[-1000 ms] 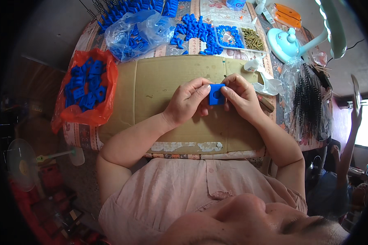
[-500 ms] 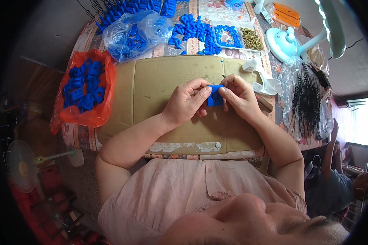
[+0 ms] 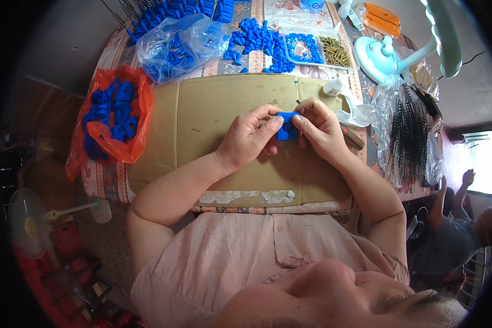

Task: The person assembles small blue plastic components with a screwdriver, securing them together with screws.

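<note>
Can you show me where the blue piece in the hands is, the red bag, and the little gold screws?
Blue plastic piece (image 3: 287,127): head view, its flat face between both hands.
Red bag (image 3: 142,95): head view, its upper right edge.
Brass screws (image 3: 334,51): head view, middle of the pile.

Cardboard sheet (image 3: 213,126) lies on the table (image 3: 109,180), with both hands (image 3: 251,136) (image 3: 320,128) above its centre, holding a small plastic block (image 3: 287,127) between them. A bag of parts (image 3: 112,117) lies to its left; loose parts (image 3: 259,41) and a tray (image 3: 303,49) lie behind it. A desk lamp (image 3: 380,57) stands at right rear.
</note>
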`<action>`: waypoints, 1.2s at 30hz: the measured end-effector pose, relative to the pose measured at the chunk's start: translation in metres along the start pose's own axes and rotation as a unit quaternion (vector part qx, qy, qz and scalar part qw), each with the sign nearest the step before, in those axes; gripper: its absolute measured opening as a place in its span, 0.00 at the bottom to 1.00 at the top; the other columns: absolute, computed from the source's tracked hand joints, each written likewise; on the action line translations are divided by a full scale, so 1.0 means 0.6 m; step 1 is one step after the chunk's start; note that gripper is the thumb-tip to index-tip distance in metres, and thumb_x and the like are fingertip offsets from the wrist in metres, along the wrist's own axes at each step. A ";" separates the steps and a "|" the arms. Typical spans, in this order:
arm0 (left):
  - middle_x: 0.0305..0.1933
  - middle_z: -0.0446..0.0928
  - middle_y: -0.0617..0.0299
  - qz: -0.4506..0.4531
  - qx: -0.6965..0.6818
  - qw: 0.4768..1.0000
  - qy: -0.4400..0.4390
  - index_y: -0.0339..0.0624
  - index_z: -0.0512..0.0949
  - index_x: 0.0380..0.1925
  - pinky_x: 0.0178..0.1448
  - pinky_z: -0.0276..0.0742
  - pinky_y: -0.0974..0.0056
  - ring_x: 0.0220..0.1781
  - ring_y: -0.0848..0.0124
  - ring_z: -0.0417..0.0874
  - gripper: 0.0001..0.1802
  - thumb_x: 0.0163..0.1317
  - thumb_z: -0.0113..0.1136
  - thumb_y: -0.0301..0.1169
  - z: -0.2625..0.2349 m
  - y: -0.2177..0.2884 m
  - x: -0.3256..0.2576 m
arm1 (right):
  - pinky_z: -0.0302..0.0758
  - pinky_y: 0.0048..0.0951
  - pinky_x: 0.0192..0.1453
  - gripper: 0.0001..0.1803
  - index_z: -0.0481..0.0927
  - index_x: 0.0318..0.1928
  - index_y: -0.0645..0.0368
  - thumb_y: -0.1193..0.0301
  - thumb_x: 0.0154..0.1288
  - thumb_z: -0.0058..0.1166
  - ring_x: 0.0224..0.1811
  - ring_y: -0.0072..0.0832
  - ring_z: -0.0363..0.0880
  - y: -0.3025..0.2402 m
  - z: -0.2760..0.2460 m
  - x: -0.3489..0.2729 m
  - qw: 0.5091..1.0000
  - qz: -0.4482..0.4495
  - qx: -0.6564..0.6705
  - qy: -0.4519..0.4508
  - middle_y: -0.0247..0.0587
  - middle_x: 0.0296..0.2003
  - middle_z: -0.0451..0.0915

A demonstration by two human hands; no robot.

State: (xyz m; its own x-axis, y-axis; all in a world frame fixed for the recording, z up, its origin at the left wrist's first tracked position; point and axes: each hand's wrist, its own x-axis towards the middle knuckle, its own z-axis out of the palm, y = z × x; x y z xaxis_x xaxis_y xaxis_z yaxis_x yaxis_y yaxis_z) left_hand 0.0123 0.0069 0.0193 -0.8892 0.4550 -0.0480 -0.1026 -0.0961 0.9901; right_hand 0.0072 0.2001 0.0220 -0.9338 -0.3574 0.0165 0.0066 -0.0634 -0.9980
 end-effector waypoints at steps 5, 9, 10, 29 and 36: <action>0.31 0.78 0.65 -0.027 0.020 0.999 -0.010 0.35 0.72 0.50 0.26 0.73 0.78 0.24 0.81 0.78 0.16 0.69 0.49 0.34 -0.001 0.000 0.001 | 0.65 0.16 0.20 0.07 0.69 0.39 0.61 0.71 0.68 0.51 0.19 0.13 0.69 0.003 -0.003 -0.001 1.000 -0.010 0.006 -0.001 0.31 0.26 0.73; 0.26 0.77 0.66 -0.023 -0.010 1.000 0.004 0.36 0.75 0.46 0.26 0.74 0.77 0.23 0.83 0.76 0.14 0.68 0.51 0.34 0.003 0.002 0.001 | 0.65 0.16 0.21 0.07 0.68 0.39 0.61 0.71 0.68 0.51 0.20 0.13 0.69 0.004 -0.001 -0.001 1.000 -0.011 0.013 -0.004 0.31 0.26 0.72; 0.26 0.77 0.66 -0.023 -0.010 1.000 0.004 0.36 0.75 0.46 0.26 0.74 0.77 0.23 0.83 0.76 0.14 0.68 0.51 0.34 0.002 0.002 0.001 | 0.65 0.16 0.21 0.07 0.68 0.39 0.61 0.71 0.68 0.51 0.20 0.13 0.69 0.004 -0.001 -0.001 1.000 -0.011 0.012 -0.005 0.31 0.26 0.72; 0.27 0.78 0.65 -0.037 -0.020 0.999 0.010 0.35 0.76 0.45 0.26 0.75 0.77 0.23 0.83 0.77 0.13 0.67 0.53 0.33 0.002 0.004 -0.002 | 0.66 0.16 0.22 0.07 0.68 0.39 0.61 0.71 0.68 0.50 0.21 0.13 0.69 0.002 -0.003 -0.002 1.000 0.007 0.021 -0.017 0.32 0.28 0.72; 0.26 0.77 0.66 -0.025 -0.020 0.999 0.005 0.35 0.76 0.44 0.26 0.74 0.78 0.22 0.83 0.76 0.12 0.67 0.53 0.33 0.001 0.002 -0.001 | 0.67 0.16 0.23 0.07 0.68 0.39 0.61 0.73 0.68 0.51 0.21 0.13 0.70 0.001 -0.002 -0.001 0.999 0.000 0.035 -0.021 0.32 0.28 0.72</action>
State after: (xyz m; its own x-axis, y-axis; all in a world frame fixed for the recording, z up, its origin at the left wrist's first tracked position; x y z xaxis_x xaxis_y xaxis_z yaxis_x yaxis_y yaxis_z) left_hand 0.0127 0.0069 0.0207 -0.8870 0.4510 -0.0990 -0.1646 -0.1086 0.9804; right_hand 0.0073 0.2015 0.0213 -0.9180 -0.3961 0.0200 0.0337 -0.1282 -0.9912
